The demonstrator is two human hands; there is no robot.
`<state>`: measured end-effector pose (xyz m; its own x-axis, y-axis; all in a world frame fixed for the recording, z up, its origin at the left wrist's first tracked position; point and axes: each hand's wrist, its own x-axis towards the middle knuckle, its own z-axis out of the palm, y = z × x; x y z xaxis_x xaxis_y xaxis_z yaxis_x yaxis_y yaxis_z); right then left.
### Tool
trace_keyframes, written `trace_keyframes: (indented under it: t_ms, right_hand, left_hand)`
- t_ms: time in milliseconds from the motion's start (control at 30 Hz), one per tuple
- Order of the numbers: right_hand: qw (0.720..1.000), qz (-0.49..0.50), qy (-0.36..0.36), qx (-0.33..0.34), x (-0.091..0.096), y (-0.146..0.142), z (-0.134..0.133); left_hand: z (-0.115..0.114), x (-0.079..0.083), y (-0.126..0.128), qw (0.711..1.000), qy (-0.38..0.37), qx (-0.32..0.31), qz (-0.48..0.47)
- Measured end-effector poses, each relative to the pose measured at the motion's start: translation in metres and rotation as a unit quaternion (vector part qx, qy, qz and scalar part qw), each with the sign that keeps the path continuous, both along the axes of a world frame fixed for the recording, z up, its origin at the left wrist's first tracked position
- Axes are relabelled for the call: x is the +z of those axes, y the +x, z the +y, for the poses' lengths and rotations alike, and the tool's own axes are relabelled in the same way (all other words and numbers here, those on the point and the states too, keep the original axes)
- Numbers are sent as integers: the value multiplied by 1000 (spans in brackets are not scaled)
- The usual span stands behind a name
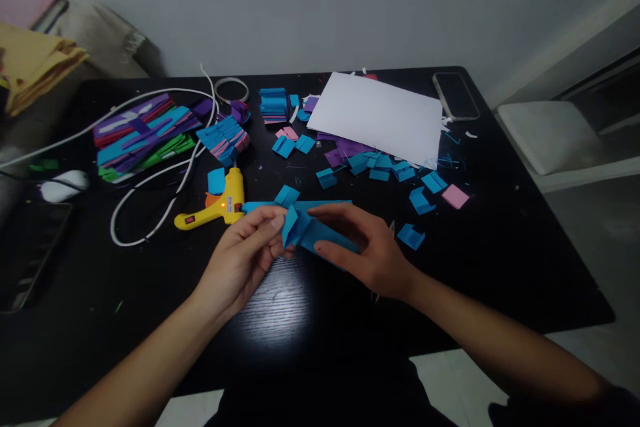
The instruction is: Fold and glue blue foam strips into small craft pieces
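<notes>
Both hands meet over the middle of the black table (pixel 500 260) on a folded blue paper piece (pixel 306 230). My left hand (pixel 245 257) pinches its left end with thumb and fingers closed. My right hand (pixel 365 247) grips its right part, fingers curled over it. A long blue paper strip (pixel 325 203) lies just behind the hands with a small blue folded square (pixel 287 195) on it. A yellow glue gun (pixel 215 208) lies to the left of my left hand, a red light glowing on its body.
Several small blue folded squares (pixel 385 170) and a pink one (pixel 455 196) lie scattered behind. A white sheet (pixel 380 117), a phone (pixel 455 95), stacks of coloured strips (pixel 143 137) and a white cable (pixel 165 187) lie further back. A white stool (pixel 545 133) stands right.
</notes>
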<state>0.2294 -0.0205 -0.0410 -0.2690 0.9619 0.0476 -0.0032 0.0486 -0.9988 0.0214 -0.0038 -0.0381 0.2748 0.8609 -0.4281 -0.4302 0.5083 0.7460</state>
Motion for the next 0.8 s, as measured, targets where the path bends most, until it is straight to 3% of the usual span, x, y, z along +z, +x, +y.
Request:
trace_keyframes:
  t_ms: [233,500,633,800]
  right_hand:
    - [996,42,-76,-1,0,0,3]
    - [994,51,-75,-62,-5,-2,3]
    - [995,29,-35,-87,-5,-2,5]
    - [996,16,-27,-81,-4,-2,5]
  left_hand:
    - [-1,-5,0,998,-50,-17,-28]
    - [-2,-4,2,998,-22,-2,-54]
    - [-6,-5,2,999,52,-12,11]
    - [-14,-4,8,975,187,3,122]
